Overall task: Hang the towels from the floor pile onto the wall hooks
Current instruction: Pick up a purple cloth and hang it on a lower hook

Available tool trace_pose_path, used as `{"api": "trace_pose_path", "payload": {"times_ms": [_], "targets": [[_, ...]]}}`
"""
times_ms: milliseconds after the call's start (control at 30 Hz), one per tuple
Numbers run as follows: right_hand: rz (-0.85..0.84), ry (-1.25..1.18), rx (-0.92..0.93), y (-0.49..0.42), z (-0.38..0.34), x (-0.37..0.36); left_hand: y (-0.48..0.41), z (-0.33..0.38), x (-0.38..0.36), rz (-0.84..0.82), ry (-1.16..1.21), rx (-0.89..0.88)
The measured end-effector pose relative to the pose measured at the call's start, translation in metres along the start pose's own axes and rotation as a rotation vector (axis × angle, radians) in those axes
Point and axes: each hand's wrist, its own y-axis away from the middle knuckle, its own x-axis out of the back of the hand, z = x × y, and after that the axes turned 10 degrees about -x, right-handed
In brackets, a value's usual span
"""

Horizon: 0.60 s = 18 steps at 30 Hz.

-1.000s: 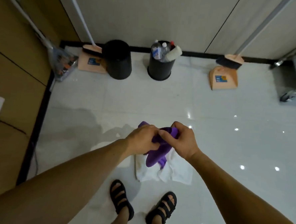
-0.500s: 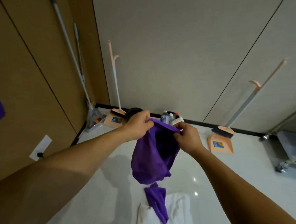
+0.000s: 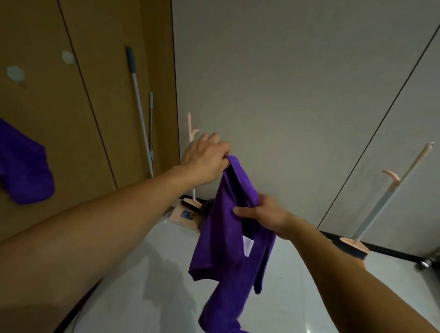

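Purple towel (image 3: 230, 246) hangs at frame centre, its lower end running off the bottom edge. We pinch its top corner in the left hand (image 3: 205, 161) with curled fingers; the right hand (image 3: 265, 215) grips an edge lower down, thumb across the fabric. At the left edge, 1 hung towel (image 3: 20, 164) drapes on the brown wall (image 3: 97, 56); in the upper left, 2 wall hooks (image 3: 15, 74) stand bare. We judge at least 1 towel done, this 1 not yet hooked; the floor pile is out of view.
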Motion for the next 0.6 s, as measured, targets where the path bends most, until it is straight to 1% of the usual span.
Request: {"api": "trace_pose_path", "payload": {"times_ms": [33, 67, 100, 200, 267, 333, 367, 400, 467, 500, 533, 567, 600], "targets": [[0.06, 0.053, -0.017, -0.001, -0.003, 0.001, 0.001, -0.002, 0.001, -0.049, -0.042, 0.035], [0.123, 0.06, -0.019, -0.001, -0.007, 0.001, 0.003, -0.002, 0.001, -0.106, -0.019, 0.098], [0.18, 0.04, -0.01, -0.002, -0.01, 0.001, 0.006, 0.0, 0.0, -0.163, 0.079, 0.191], [0.319, 0.024, 0.042, -0.002, -0.021, -0.002, 0.013, 0.011, 0.001, -0.27, 0.573, 0.522], [0.426, 0.053, 0.105, -0.002, -0.026, -0.005, 0.019, 0.02, 0.002, -0.299, 0.869, 0.658], [0.492, 0.084, 0.172, 0.001, -0.032, -0.008, 0.023, 0.025, 0.001, -0.259, 1.148, 0.719], [0.481, 0.093, 0.207, 0.003, -0.034, -0.01, 0.024, 0.027, 0.0, -0.233, 1.26, 0.725], [0.43, 0.108, 0.239, 0.006, -0.036, -0.012, 0.024, 0.028, -0.001, -0.2, 1.361, 0.73], [0.223, 0.101, 0.272, 0.011, -0.037, -0.016, 0.019, 0.029, -0.002, -0.075, 1.543, 0.772], [0.116, 0.032, 0.277, 0.012, -0.036, -0.018, 0.017, 0.029, -0.002, 0.013, 1.618, 0.793], [0.062, -0.071, 0.274, 0.014, -0.035, -0.018, 0.016, 0.029, -0.001, 0.095, 1.675, 0.794], [0.09, -0.179, 0.275, 0.015, -0.034, -0.017, 0.015, 0.028, 0.0, 0.154, 1.713, 0.778], [0.196, -0.258, 0.27, 0.013, -0.034, -0.014, 0.015, 0.025, 0.003, 0.185, 1.745, 0.748]]}}
